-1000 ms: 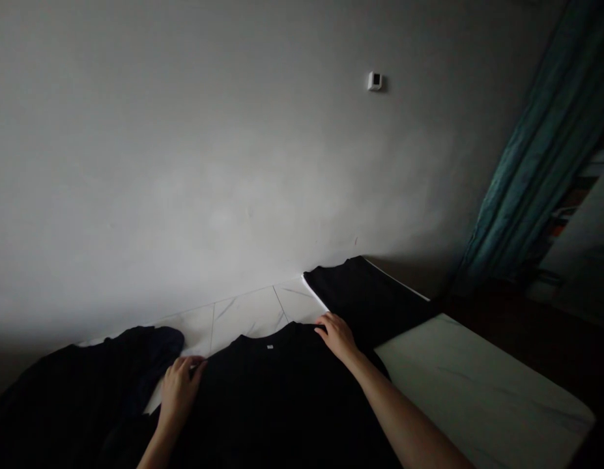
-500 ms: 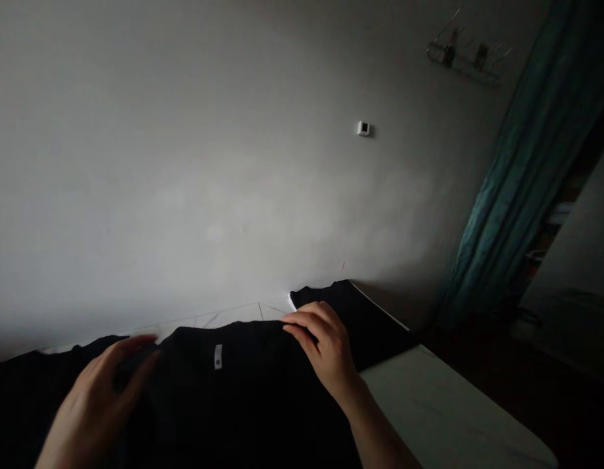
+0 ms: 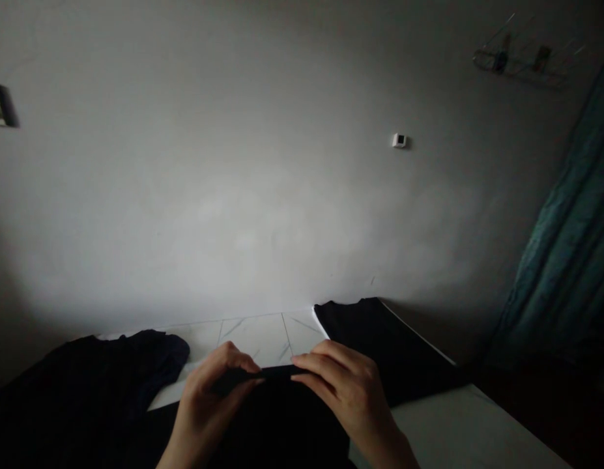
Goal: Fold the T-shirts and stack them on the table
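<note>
A black garment (image 3: 282, 423) hangs or lies in front of me at the bottom of the view, its upper edge between my two hands. My left hand (image 3: 208, 394) pinches that edge between thumb and fingers. A short way to the right, my right hand (image 3: 353, 394) grips the same edge in a pinch too. The garment's lower part runs out of view, and its exact kind cannot be made out in the dark.
A dark, crumpled piece of clothing (image 3: 130, 365) lies on the left. Flat black cloth (image 3: 394, 352) lies at the right on the pale marbled table (image 3: 443, 423), which meets the wall. A teal curtain (image 3: 556, 221) hangs at far right; a wire rack (image 3: 521, 71) is on the wall.
My left hand has moved right, from apart at the garment's left side to pinching its edge near my right hand. The white label no longer shows. The view has turned left.
</note>
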The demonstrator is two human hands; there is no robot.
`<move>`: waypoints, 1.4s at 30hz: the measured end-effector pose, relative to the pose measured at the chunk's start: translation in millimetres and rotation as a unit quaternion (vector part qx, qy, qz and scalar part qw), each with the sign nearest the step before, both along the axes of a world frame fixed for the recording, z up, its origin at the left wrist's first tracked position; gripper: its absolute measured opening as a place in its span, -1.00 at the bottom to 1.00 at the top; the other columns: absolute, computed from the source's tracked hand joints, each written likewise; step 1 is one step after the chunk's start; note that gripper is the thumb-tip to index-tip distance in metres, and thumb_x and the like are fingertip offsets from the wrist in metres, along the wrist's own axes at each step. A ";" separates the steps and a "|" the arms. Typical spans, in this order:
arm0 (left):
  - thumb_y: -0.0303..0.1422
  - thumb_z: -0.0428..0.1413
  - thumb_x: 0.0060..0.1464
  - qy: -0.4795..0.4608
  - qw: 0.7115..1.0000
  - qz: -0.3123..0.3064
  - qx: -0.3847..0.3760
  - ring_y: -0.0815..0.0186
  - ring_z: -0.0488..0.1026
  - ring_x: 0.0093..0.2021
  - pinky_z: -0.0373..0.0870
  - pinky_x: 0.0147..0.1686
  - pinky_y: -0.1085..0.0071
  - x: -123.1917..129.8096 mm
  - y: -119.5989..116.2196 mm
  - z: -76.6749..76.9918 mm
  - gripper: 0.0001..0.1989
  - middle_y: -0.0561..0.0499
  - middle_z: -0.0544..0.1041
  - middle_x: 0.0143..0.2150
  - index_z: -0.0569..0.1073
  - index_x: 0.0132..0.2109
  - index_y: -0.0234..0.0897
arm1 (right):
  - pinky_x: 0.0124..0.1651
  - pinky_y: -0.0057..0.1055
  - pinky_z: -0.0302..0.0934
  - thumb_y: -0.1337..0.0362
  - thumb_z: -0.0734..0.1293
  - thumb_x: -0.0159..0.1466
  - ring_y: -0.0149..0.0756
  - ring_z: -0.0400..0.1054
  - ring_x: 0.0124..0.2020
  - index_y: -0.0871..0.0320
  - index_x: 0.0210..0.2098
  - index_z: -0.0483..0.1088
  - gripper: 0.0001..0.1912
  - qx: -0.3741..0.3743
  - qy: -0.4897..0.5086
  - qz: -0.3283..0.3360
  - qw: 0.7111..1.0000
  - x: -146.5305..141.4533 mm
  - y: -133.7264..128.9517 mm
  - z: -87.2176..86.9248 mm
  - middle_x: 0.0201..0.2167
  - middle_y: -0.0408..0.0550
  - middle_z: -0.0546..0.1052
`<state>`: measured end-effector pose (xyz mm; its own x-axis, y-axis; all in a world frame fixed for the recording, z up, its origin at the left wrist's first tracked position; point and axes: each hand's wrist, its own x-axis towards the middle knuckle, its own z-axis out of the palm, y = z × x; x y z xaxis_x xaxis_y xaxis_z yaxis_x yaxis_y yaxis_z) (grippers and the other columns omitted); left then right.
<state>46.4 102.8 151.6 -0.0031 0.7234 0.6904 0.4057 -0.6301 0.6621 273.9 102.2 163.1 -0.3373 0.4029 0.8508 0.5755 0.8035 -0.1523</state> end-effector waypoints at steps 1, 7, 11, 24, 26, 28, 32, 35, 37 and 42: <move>-0.24 0.26 -0.06 0.003 1.000 0.002 0.002 0.30 0.46 -0.45 0.44 -0.41 0.43 -2.8 0.3 0.4 -0.87 0.04 0.53 -0.49 0.53 -0.46 -0.16 | -0.34 -0.46 0.30 0.25 0.32 0.36 -0.38 0.43 -0.41 0.04 -0.18 0.49 -0.90 -0.003 0.001 -0.001 1.000 0.9 -0.4 0.8 -0.40 -0.12 0.52; -0.21 0.26 -0.08 -0.008 1.000 0.007 -0.028 0.25 0.48 -0.39 0.46 -0.36 0.38 -10.8 14.0 -4.0 -0.87 0.02 0.55 -0.45 0.58 -0.40 -0.15 | -0.30 -0.45 0.33 0.37 0.31 0.35 -0.35 0.43 -0.36 0.04 -0.20 0.49 -0.87 0.008 0.060 0.008 0.998 -2.1 -0.1 2.5 -0.38 -0.11 0.50; -0.32 0.24 -0.12 -0.058 0.996 -0.014 -0.071 0.31 0.45 -0.43 0.41 -0.41 0.46 -9.1 21.7 -8.1 -0.93 0.07 0.49 -0.49 0.51 -0.47 -0.19 | -0.30 -0.40 0.33 0.39 0.31 0.34 -0.32 0.41 -0.35 0.02 -0.23 0.49 -0.85 0.014 0.083 0.020 0.996 -5.9 1.6 -0.3 -0.41 -0.12 0.50; -0.31 0.24 -0.19 -0.084 0.983 -0.099 -0.129 0.30 0.42 -0.44 0.39 -0.41 0.45 13.5 9.3 -9.9 -0.91 0.05 0.50 -0.52 0.51 -0.51 -0.22 | -0.24 -0.41 0.36 0.13 0.34 0.33 -0.29 0.43 -0.30 0.05 -0.14 0.37 -0.82 -0.121 0.066 0.048 0.989 -44.8 -9.9 -17.3 -0.31 -0.10 0.52; -0.27 0.25 -0.20 -0.084 0.982 -0.099 -0.136 0.31 0.42 -0.46 0.36 -0.45 0.46 13.0 10.4 -10.5 -0.87 0.05 0.49 -0.54 0.50 -0.52 -0.22 | -0.30 -0.46 0.34 0.10 0.30 0.36 -0.34 0.43 -0.36 0.06 -0.15 0.36 -0.82 -0.147 0.086 0.063 0.983 -50.6 -5.1 -23.0 -0.32 -0.12 0.51; -0.24 0.27 -0.19 -0.071 0.982 -0.095 -0.148 0.31 0.42 -0.45 0.36 -0.43 0.46 10.8 12.8 -10.3 -0.84 0.06 0.49 -0.53 0.50 -0.51 -0.22 | -0.28 -0.48 0.33 0.12 0.25 0.39 -0.35 0.44 -0.34 0.07 -0.16 0.37 -0.83 -0.160 0.095 0.082 0.979 -50.7 1.4 -26.5 -0.31 -0.12 0.52; -0.23 0.30 -0.19 -0.042 0.972 -0.119 -0.196 0.31 0.46 -0.40 0.40 -0.34 0.42 4.9 18.9 -8.7 -0.81 0.06 0.52 -0.49 0.49 -0.46 -0.21 | -0.24 -0.48 0.29 0.23 0.22 0.41 -0.37 0.42 -0.34 0.09 -0.32 0.37 -0.81 -0.187 0.100 0.091 0.973 -41.4 7.5 -23.0 -0.38 -0.14 0.50; -0.22 0.30 -0.19 -0.030 0.963 -0.153 -0.219 0.31 0.46 -0.40 0.41 -0.32 0.41 3.4 20.5 -7.4 -0.79 0.06 0.53 -0.48 0.48 -0.46 -0.22 | -0.26 -0.49 0.27 0.27 0.23 0.40 -0.39 0.39 -0.36 0.11 -0.35 0.37 -0.81 -0.232 0.106 0.101 0.962 -37.4 4.4 -16.5 -0.41 -0.16 0.49; -0.20 0.29 -0.18 -0.027 0.961 -0.163 -0.223 0.31 0.46 -0.40 0.41 -0.32 0.41 4.5 18.7 -6.4 -0.78 0.06 0.54 -0.47 0.47 -0.47 -0.23 | -0.26 -0.50 0.26 0.27 0.27 0.37 -0.39 0.39 -0.35 0.12 -0.33 0.39 -0.85 -0.269 0.109 0.112 0.950 -37.6 2.2 -14.0 -0.39 -0.16 0.50; -0.21 0.31 -0.15 0.032 0.951 -0.190 -0.242 0.27 0.49 -0.29 0.42 -0.24 0.41 0.3 12.0 -3.0 -0.73 0.02 0.58 -0.35 0.52 -0.30 -0.23 | -0.28 -0.48 0.25 0.22 0.31 0.36 -0.37 0.42 -0.37 0.12 -0.37 0.47 -0.80 -0.277 0.040 0.103 0.954 -28.6 5.6 -11.7 -0.44 -0.16 0.52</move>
